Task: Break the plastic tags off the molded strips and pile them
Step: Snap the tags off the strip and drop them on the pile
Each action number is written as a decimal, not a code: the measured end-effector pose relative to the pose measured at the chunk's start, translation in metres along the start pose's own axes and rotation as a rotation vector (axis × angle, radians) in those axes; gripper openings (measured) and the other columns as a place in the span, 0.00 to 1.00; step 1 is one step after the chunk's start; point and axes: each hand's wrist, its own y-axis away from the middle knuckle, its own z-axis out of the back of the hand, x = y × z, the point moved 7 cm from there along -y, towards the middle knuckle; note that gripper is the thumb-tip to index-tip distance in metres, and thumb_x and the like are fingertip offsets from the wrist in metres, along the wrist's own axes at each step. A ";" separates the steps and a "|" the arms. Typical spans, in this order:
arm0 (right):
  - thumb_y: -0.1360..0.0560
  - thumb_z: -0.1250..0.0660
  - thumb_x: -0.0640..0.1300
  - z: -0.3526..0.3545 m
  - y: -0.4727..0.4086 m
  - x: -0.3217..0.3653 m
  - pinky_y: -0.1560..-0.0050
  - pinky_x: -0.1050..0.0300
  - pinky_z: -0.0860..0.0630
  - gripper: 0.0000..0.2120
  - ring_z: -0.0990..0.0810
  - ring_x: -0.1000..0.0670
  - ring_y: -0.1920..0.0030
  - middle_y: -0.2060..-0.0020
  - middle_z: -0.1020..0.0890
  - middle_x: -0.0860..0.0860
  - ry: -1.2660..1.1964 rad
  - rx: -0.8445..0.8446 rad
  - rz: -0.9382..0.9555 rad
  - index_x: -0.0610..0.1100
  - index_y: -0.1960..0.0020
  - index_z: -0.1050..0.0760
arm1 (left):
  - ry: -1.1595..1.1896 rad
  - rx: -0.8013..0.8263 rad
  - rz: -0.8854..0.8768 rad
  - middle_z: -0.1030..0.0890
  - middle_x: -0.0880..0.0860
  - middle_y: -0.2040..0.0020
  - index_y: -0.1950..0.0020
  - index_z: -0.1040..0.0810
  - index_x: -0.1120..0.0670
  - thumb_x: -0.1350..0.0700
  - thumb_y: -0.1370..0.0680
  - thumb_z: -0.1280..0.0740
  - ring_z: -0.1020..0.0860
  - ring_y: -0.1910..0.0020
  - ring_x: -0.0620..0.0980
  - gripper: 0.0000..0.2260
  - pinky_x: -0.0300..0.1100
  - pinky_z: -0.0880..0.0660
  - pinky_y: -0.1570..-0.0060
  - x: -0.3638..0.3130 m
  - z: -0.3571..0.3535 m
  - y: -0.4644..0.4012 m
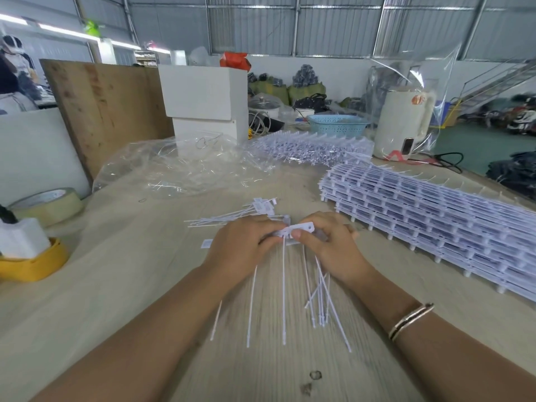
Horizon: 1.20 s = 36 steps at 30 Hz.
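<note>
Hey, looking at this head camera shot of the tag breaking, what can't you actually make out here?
- Joint between the white tag and its strip: covered by the left hand and right hand.
- Print on the loose tags in the pile: too small, blurred.
- Stacked strips: cut off by the right edge, so no count.
- Contents of the blue basket: hidden by its wall.

white molded strip [295, 230] pinched mid-table | loose tags pile [255, 211] just behind | strip stacks [435, 216] right
</note>
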 end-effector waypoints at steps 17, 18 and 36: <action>0.25 0.34 0.46 0.035 -0.001 -0.032 0.57 0.66 0.28 0.05 0.24 0.57 0.61 0.63 0.21 0.53 -0.534 -0.184 -0.147 0.47 0.59 0.22 | 0.676 -0.167 0.294 0.20 0.40 0.70 0.51 0.17 0.48 0.56 0.23 0.33 0.24 0.69 0.32 0.06 0.27 0.29 0.70 0.018 0.015 -0.002; 0.24 0.35 0.46 0.039 -0.002 -0.036 0.60 0.70 0.29 0.06 0.24 0.59 0.62 0.63 0.22 0.53 -0.418 -0.195 -0.148 0.47 0.58 0.23 | 0.606 -0.173 0.249 0.20 0.40 0.67 0.48 0.17 0.49 0.58 0.24 0.32 0.24 0.66 0.32 0.07 0.26 0.30 0.65 0.017 0.018 -0.002; 0.30 0.50 0.67 -0.006 0.000 0.000 0.52 0.61 0.52 0.23 0.40 0.61 0.44 0.49 0.30 0.64 0.424 -0.106 0.068 0.59 0.50 0.21 | 0.108 -0.143 0.079 0.25 0.53 0.49 0.46 0.26 0.59 0.58 0.29 0.28 0.26 0.52 0.50 0.14 0.43 0.30 0.55 -0.006 -0.003 -0.001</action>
